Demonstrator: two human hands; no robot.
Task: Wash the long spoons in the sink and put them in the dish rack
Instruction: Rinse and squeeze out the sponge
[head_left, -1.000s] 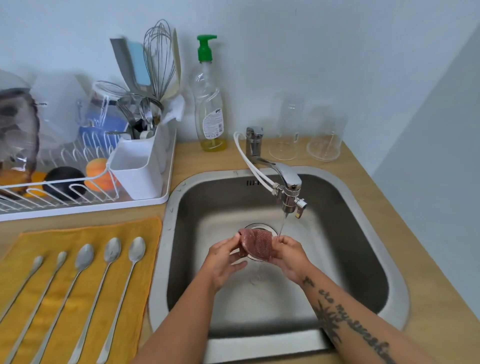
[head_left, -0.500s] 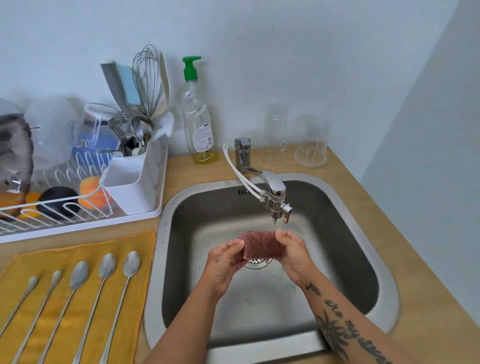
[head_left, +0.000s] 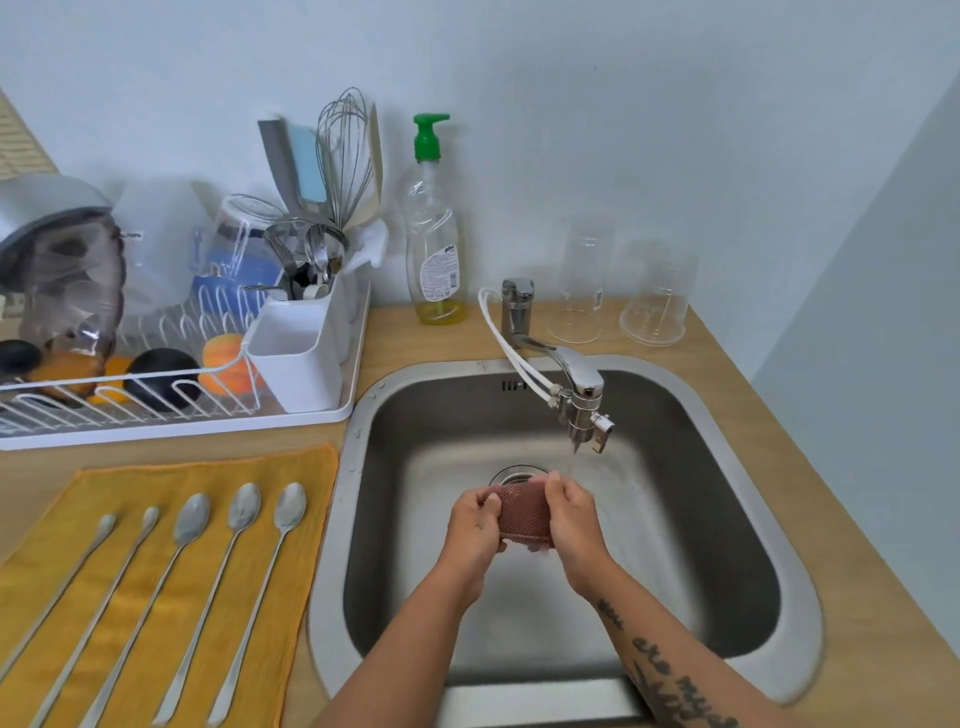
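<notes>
1. Left hand: fingers curled round the left end of a reddish mesh scrubbing pad, thumb on its top edge; a firm grasp.
2. Right hand: fingers wrapped over the pad's right end, clenched on it. The pad is squeezed between both hands.
3. Both hands are over the sink, near the drain. A thin stream runs from the faucet just beside the right fingers.
4. Long spoons: five, untouched, lying side by side on the orange cloth left of the sink, bowls pointing away from the person.
5. Dish rack stands behind the cloth, its front cutlery cup empty.
</notes>
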